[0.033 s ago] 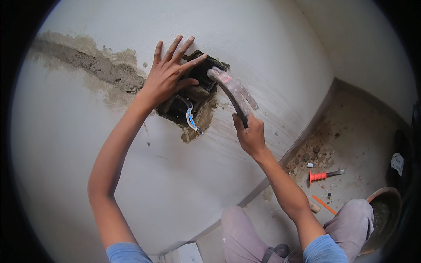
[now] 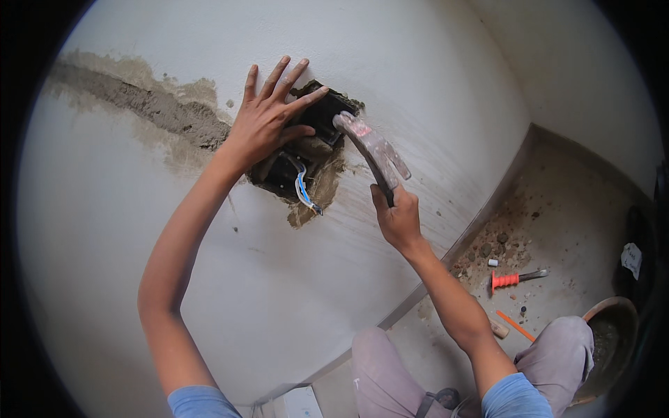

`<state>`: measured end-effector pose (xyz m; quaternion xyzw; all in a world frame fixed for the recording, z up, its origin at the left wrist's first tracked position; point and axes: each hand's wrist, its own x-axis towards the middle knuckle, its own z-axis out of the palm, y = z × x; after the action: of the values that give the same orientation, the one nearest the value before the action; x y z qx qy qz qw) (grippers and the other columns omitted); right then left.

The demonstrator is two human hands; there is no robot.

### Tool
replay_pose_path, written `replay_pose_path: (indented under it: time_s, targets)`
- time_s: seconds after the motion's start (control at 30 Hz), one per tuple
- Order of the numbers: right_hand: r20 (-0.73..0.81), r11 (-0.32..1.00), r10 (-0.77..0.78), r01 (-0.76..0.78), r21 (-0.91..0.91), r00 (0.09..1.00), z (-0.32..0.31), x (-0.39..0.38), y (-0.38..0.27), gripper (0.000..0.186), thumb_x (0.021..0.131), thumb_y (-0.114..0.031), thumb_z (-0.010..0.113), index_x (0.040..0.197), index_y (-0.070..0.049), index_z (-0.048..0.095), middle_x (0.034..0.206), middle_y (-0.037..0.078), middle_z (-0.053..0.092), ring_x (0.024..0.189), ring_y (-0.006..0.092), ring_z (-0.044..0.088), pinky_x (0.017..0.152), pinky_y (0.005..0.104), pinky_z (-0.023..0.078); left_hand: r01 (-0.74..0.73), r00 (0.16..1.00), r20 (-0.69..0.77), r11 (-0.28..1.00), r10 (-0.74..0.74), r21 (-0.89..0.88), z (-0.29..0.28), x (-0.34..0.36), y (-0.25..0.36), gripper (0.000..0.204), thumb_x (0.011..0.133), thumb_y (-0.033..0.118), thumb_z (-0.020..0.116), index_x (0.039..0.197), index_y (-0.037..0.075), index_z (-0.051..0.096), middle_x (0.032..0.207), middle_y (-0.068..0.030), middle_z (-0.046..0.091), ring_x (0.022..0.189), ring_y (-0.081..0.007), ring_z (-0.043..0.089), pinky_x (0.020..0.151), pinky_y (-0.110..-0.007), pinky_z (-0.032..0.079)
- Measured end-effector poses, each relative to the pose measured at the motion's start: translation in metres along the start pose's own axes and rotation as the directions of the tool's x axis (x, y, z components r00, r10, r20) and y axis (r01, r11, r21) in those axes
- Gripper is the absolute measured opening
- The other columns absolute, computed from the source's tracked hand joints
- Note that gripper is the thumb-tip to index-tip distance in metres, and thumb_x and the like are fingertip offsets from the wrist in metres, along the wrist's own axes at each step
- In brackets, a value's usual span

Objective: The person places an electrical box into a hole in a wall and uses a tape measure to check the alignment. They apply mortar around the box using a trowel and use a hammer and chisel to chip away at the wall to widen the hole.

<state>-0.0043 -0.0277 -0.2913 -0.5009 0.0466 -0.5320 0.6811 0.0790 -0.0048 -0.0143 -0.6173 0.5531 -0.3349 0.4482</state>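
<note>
My left hand (image 2: 268, 115) lies with fingers spread on the white wall, its thumb and little finger reaching over a black electrical box (image 2: 324, 115) set in a rough hole. My right hand (image 2: 397, 219) grips a dusty claw hammer (image 2: 373, 146). The hammer's striking end is at the right side of the upper box, and its claw points down to the right. Below is a second black box (image 2: 282, 174), partly hidden by my left wrist. Out of it hang white and blue wires (image 2: 302, 188) with dark ends. Wet mortar surrounds the lower box.
A mortar-filled channel (image 2: 160, 108) runs left from the boxes. On the floor at right lie a chisel with a red grip (image 2: 516, 279), a small white cylinder (image 2: 493, 262), an orange stick (image 2: 516, 325) and scattered rubble (image 2: 502, 240). A tub (image 2: 620, 327) stands beside my knee.
The hammer has shifted very slightly right and down, with its head drawn back a little from the box. My left hand stays in place.
</note>
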Motion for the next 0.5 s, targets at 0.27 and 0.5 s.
replay_pose_path:
  time_s: [0.27,0.5]
  targets:
    - [-0.02,1.0,0.019,-0.019,-0.006,1.0,0.01,-0.012,0.023,0.02,0.093,-0.015,0.061,0.098,0.004,0.056,0.058,0.017,0.052,0.047,0.0249,0.05,0.049,0.0355,0.039,0.045,0.998,0.041,0.998,-0.047,0.052,0.0,-0.001,0.003,0.071,0.082,0.064,0.049,0.146,0.043,0.026,0.159,-0.0004,0.013,0.147,-0.0217,0.005,0.118,-0.054,-0.004]
    - [-0.022,0.998,0.057,-0.057,0.01,0.998,0.012,-0.007,0.02,0.019,0.093,-0.013,0.06,0.096,0.004,0.054,0.061,0.022,0.053,0.051,0.036,0.053,0.05,0.038,0.041,0.049,0.997,0.062,0.998,-0.051,0.034,-0.005,-0.002,0.008,0.072,0.083,0.058,0.053,0.147,0.039,0.027,0.159,-0.0042,0.013,0.147,-0.0252,0.006,0.118,-0.053,-0.002]
